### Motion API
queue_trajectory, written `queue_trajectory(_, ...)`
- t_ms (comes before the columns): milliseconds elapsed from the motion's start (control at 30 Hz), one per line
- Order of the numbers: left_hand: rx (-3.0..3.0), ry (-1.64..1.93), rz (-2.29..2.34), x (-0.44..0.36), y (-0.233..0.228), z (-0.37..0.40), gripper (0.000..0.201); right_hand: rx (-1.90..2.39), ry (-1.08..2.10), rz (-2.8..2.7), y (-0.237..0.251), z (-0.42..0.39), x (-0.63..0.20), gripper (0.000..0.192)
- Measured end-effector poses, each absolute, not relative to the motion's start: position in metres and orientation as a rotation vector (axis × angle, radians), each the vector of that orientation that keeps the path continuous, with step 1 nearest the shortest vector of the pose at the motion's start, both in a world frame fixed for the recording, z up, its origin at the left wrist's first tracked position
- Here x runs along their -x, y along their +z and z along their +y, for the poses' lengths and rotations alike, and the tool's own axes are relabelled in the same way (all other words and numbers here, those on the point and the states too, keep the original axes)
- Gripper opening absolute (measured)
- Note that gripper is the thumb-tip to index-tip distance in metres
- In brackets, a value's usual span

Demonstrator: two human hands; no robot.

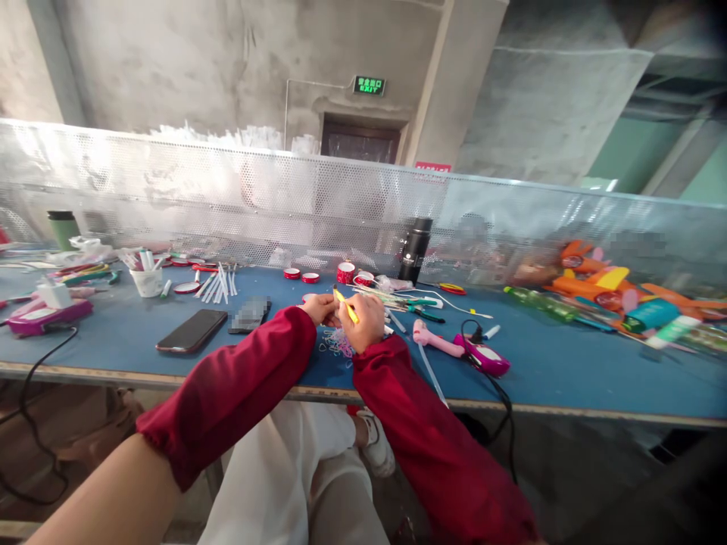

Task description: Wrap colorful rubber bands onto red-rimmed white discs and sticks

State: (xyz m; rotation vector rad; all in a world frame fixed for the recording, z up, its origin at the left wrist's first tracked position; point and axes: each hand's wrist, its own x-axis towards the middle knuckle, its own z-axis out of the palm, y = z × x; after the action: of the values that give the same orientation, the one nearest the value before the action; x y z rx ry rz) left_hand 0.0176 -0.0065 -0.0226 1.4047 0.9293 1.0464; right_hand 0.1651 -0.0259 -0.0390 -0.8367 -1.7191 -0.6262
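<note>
Both hands meet over the middle of the blue table, in red sleeve covers. My right hand (370,321) is closed around a yellow pen-like stick (350,310) with a dark tip, which slants up to the left. Beside that tip, my left hand (319,309) has its fingers pinched together; what they hold, if anything, is too small to make out. Just below the hands lies a loose pile of small pink, white and purple bands or loops (339,344).
Left of my hands lie a black phone (191,331), white sticks (214,286) and a white cup (146,281) of pens. Rolls of red tape (345,272) and a black thermos (416,251) stand behind. At right are a pink-and-purple glue gun (440,341) with a cable and orange toys (596,284).
</note>
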Motion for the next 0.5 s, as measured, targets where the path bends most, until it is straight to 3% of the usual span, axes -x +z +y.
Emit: queue_trajectory(500, -1.414, 1.048, 0.904, -0.0157, -0.0282, 0.0026, 0.025, 0.816, -0.619, -1.736, -0.0386, -0.027, -0.1634, 0.013)
